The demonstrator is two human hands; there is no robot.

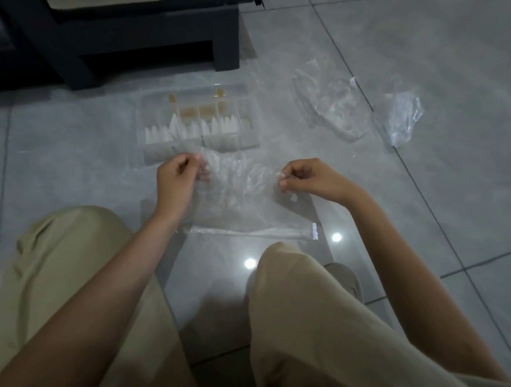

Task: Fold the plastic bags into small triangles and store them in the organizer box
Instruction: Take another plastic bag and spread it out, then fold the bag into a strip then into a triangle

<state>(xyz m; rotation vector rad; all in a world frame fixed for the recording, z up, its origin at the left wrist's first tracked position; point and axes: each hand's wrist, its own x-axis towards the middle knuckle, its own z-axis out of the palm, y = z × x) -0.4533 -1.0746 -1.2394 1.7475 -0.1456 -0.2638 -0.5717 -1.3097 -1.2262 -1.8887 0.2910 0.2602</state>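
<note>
A clear plastic bag (243, 207) hangs spread between my two hands above the grey tiled floor. My left hand (179, 178) pinches its upper left corner. My right hand (309, 177) pinches its upper right edge. The bag's sealed bottom strip runs level just above my knees. Beyond my hands, a clear organizer box (145, 132) lies open on the floor. Several small white folded triangles (189, 129) stand in a row in its middle compartments.
Two crumpled clear bags lie on the floor to the right, one (333, 105) closer to the box, one (403, 117) further right. A dark low shelf unit (135, 41) stands behind the box. My legs in beige trousers (311, 330) fill the foreground.
</note>
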